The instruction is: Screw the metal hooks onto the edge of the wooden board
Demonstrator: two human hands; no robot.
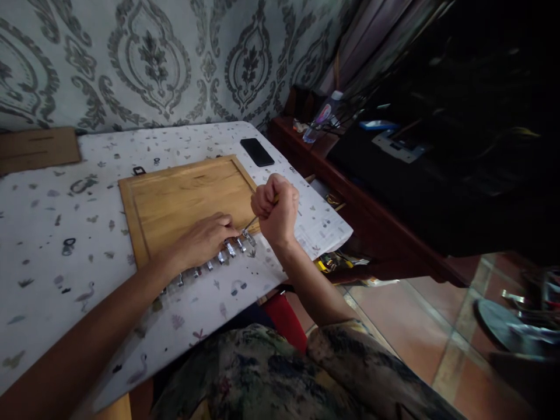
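A framed wooden panel (188,201) lies flat on the table. Along its near edge runs a row of shiny metal clips (230,248), partly covered by my left arm. My left hand (207,238) rests over that edge, its fingers pressed together at the row near the right-hand clip. My right hand (276,207) is closed in a fist around a screwdriver (251,224). Its thin metal shaft slants down to the clip at the panel's near right corner, and most of the handle is hidden in the fist. I cannot tell whether the tip sits in a screw.
A black phone (256,152) lies beyond the panel on the patterned tablecloth (100,216). Cardboard (39,149) is at the far left. To the right, a dark red wooden desk (371,224) bears a clear bottle (322,116). An open drawer (326,195) shows beside the table.
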